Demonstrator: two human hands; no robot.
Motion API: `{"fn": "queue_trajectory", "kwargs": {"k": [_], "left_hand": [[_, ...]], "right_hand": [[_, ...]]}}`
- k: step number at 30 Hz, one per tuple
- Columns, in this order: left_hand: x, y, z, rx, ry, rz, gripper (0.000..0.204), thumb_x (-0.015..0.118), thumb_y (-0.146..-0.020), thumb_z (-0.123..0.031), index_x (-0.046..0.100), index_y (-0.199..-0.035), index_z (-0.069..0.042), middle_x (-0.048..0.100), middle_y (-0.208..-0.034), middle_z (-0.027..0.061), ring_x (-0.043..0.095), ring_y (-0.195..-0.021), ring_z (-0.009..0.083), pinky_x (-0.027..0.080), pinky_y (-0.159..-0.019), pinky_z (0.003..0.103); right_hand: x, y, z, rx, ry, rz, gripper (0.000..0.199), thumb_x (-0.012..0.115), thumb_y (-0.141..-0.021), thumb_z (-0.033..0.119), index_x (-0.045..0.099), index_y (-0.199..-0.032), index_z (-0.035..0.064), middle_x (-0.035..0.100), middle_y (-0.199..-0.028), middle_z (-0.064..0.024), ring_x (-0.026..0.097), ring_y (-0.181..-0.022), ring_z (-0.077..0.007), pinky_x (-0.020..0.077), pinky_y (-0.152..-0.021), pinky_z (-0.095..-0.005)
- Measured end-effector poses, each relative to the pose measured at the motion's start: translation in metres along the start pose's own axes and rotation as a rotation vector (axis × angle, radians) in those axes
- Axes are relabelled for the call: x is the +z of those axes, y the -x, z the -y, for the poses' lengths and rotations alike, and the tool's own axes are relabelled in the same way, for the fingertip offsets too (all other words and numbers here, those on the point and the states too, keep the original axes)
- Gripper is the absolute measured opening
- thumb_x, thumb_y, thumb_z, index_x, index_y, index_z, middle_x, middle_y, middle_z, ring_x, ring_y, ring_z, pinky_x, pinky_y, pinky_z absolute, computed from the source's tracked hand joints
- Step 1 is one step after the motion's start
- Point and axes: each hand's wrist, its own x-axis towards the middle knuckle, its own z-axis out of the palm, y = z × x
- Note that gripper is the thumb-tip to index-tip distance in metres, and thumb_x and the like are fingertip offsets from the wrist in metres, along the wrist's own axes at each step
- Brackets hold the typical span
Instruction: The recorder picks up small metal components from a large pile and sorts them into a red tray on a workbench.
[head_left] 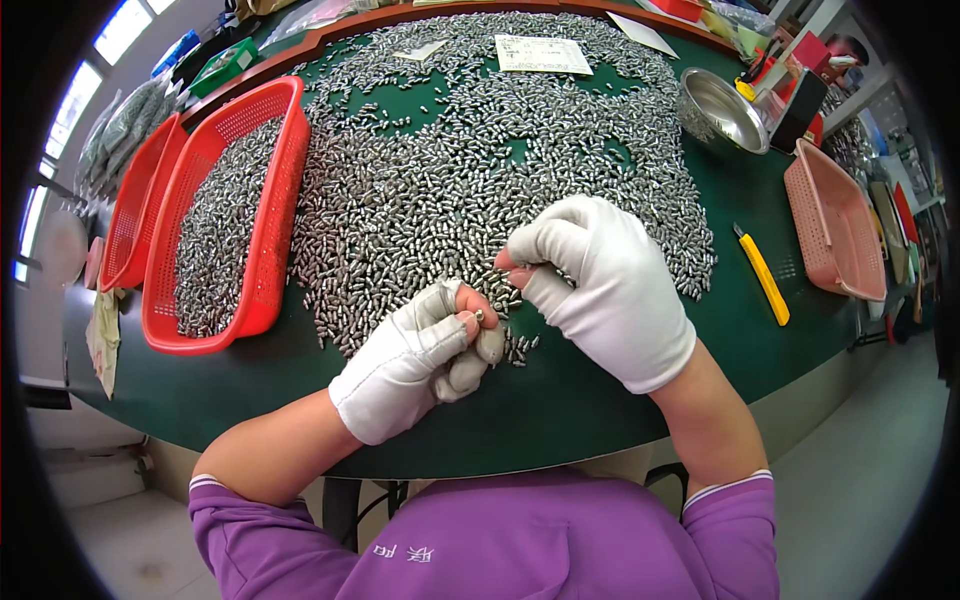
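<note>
Both of my hands wear white gloves with the fingertips cut off. My left hand point(425, 355) pinches one small silver metal part point(479, 316) between thumb and forefinger, close to the near edge of the pile. My right hand point(605, 285) hovers just right of it, fingers curled, its bare fingertips pinched at the pile's edge; whether they grip a part I cannot tell. A huge pile of small silver metal parts point(470, 170) covers the round green table point(560, 410).
A red basket point(265, 260) half full of the same parts stands at the left, with a second red basket point(135, 200) beside it. At the right lie a yellow utility knife point(763, 275), a pink basket point(835, 225) and a steel bowl point(722, 108). Paper slips point(542, 54) rest on the pile.
</note>
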Motion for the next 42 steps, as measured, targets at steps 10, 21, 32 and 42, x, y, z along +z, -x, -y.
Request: {"fn": "queue_trajectory", "kwargs": {"k": [10, 21, 32, 42], "left_hand": [[0.007, 0.0, -0.004, -0.003, -0.035, -0.061, 0.022, 0.055, -0.091, -0.034, 0.051, -0.095, -0.013, 0.048, -0.075, 0.0031, 0.032, -0.048, 0.0079, 0.028, -0.048, 0.022], [0.004, 0.0, -0.002, -0.002, 0.1, 0.041, 0.016, 0.06, -0.089, -0.019, 0.048, -0.099, -0.013, 0.05, -0.081, 0.0025, 0.037, -0.058, 0.0069, 0.028, -0.052, 0.02], [0.003, 0.0, -0.002, 0.019, 0.057, 0.052, 0.019, 0.063, -0.086, -0.017, 0.048, -0.098, -0.014, 0.052, -0.085, 0.0029, 0.038, -0.058, 0.0069, 0.028, -0.052, 0.02], [0.005, 0.002, -0.003, -0.006, 0.082, 0.014, 0.022, 0.062, -0.088, -0.017, 0.049, -0.104, -0.01, 0.053, -0.086, 0.0001, 0.04, -0.062, 0.0064, 0.032, -0.055, 0.019]], "right_hand": [[0.0, 0.005, -0.009, -0.003, 0.131, 0.157, 0.007, 0.066, -0.074, 0.016, 0.064, -0.075, 0.01, 0.057, -0.072, -0.0076, 0.058, -0.072, -0.0265, 0.0475, -0.065, -0.0379], [-0.002, 0.007, -0.005, 0.008, 0.27, 0.395, 0.009, 0.069, -0.071, 0.017, 0.064, -0.075, 0.0105, 0.057, -0.076, -0.0058, 0.058, -0.074, -0.0258, 0.0479, -0.065, -0.037], [-0.005, 0.003, 0.006, 0.221, -0.244, 0.222, 0.009, 0.068, -0.075, 0.004, 0.064, -0.082, 0.0047, 0.056, -0.078, -0.0067, 0.057, -0.072, -0.0169, 0.0466, -0.067, -0.0275], [-0.002, 0.003, 0.015, 0.501, -0.72, 0.349, 0.011, 0.065, -0.079, 0.004, 0.064, -0.089, -0.0001, 0.062, -0.083, -0.0082, 0.061, -0.076, -0.0143, 0.0498, -0.07, -0.0257]]}}
